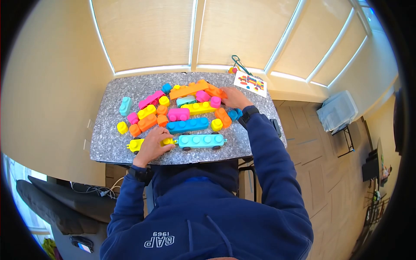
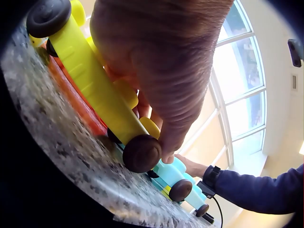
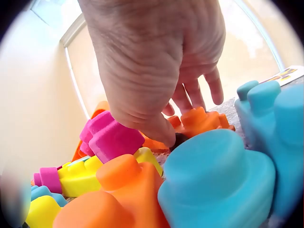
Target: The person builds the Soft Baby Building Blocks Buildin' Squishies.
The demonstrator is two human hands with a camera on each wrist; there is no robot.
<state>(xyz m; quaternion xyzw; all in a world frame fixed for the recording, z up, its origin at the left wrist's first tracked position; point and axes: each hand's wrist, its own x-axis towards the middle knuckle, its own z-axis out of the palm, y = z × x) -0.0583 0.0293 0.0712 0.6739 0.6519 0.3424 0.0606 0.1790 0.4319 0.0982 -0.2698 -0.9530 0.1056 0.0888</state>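
Two hands are working over the speckled desk, well apart: the left hand is at the near edge, left of the middle, and the right hand is at the far right of the blocks. What matters most, I'd judge, is how the orange car lies from the row at the near edge. It is on the far side, right of the left hand, its long axis slanting from far left to near right, and the right hand is plainly the nearer one. That hand comes over it from the right, thumb down beside a dark wheel and fingers reaching over the other side, so it seems to pinch the piece, though how firmly I cannot tell. The left hand has its thumb and fingers curled over the yellow car, which lies left to right, end to end with the light-blue car. So the orange car sits askew to that row, with the pink cube, the yellow cube and the long blue block lying between.
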